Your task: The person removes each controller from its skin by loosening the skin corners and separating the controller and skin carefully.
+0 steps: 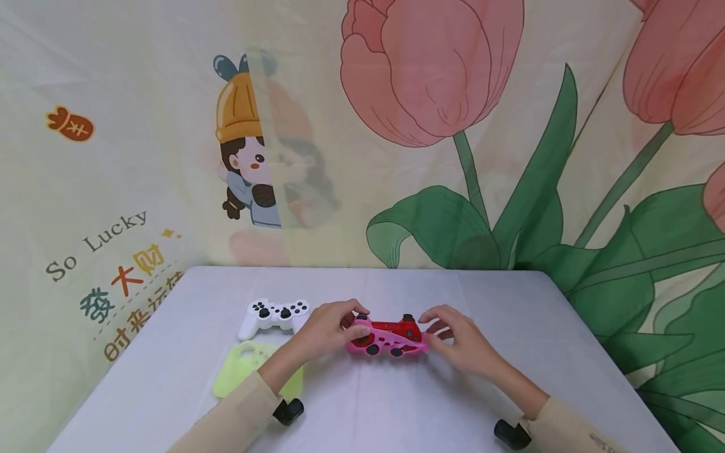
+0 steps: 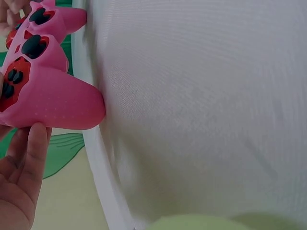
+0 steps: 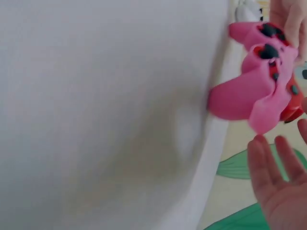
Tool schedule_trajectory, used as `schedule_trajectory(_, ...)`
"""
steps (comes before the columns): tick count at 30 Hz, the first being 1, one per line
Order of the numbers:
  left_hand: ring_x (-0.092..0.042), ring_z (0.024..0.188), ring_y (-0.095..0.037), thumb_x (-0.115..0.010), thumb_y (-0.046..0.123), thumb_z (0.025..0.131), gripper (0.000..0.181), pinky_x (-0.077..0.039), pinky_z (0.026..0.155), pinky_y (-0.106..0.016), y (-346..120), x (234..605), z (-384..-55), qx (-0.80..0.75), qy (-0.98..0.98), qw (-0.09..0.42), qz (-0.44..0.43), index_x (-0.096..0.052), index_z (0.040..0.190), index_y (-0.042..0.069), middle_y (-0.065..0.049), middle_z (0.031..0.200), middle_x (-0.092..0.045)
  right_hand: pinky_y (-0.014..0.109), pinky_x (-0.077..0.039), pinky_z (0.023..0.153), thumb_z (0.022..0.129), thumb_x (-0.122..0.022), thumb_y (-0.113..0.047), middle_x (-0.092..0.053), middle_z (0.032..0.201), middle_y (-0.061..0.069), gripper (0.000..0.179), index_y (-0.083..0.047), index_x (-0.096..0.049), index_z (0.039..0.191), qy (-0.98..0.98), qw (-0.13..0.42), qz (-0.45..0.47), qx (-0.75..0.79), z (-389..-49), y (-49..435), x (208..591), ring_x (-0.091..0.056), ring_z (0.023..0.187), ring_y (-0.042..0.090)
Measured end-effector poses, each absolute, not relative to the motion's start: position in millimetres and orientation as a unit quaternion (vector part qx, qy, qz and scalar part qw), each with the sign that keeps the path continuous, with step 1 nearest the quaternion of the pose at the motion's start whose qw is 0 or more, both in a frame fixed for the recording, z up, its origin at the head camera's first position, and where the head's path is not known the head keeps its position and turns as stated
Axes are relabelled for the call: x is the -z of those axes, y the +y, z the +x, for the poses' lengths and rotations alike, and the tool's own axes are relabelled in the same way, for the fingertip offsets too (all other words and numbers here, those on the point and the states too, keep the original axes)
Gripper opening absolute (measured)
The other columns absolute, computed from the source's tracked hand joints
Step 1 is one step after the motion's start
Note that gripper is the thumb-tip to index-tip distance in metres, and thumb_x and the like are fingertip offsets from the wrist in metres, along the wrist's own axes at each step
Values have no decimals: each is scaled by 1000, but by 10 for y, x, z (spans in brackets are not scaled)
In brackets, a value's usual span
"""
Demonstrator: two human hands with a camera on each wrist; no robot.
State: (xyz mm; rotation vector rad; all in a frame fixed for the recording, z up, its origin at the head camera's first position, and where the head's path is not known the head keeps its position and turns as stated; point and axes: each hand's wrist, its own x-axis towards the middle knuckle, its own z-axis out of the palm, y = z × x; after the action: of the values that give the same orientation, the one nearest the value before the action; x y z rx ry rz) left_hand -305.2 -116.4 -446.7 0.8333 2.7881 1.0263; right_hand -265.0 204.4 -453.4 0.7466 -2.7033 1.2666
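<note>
A red game controller [image 1: 391,328] is partly covered by a pink silicone sleeve [image 1: 391,341]. My left hand [image 1: 325,328] grips its left end between thumb and fingers. In the left wrist view the pink sleeve [image 2: 62,98] wraps that grip, with black sticks and buttons showing through its openings. At the other end my right hand [image 1: 461,343] has loosely bent, spread fingers. The right wrist view shows a loose flap of the sleeve [image 3: 265,115] hanging off the red shell [image 3: 291,98]. My right fingertips [image 3: 259,143] are right by that flap; whether they touch it, I cannot tell.
Left of my hands a white game controller [image 1: 277,316] lies on the white-covered table [image 1: 453,415]. In front of it is a yellow-green silicone sleeve [image 1: 232,371], partly behind my left forearm. A printed cloth [image 1: 396,207] with tulips hangs behind the table.
</note>
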Motion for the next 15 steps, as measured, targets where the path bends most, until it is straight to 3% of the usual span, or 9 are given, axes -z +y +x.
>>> schedule_trajectory(4,-65,88,-8,-77,42,98,43,-54,81,-35,-1166,4471,-3037,-333,903,26,268,-69,133,19,11,94,-69,40,-60,93,99,-77,-24,-63,136,12,43,-20,-64,140,-882,15,207,-422,-2585,1912,4483,-67,112,23)
schedule_trajectory(9,-66,89,-8,-78,42,97,43,-53,82,-35,-1171,4475,-3009,-337,905,29,259,-70,132,19,12,94,-70,47,-58,98,99,-76,-30,-63,139,7,50,-22,-61,145,-885,0,169,-434,-2541,1739,4464,-62,124,29)
schedule_trajectory(15,-65,88,-8,-79,44,96,42,-53,80,-34,-1169,4471,-2972,-347,903,24,254,-70,130,21,12,93,-71,39,-61,88,98,-77,-30,-69,130,5,48,-21,-62,143,-887,-1,129,-443,-2527,1551,4461,-66,112,23)
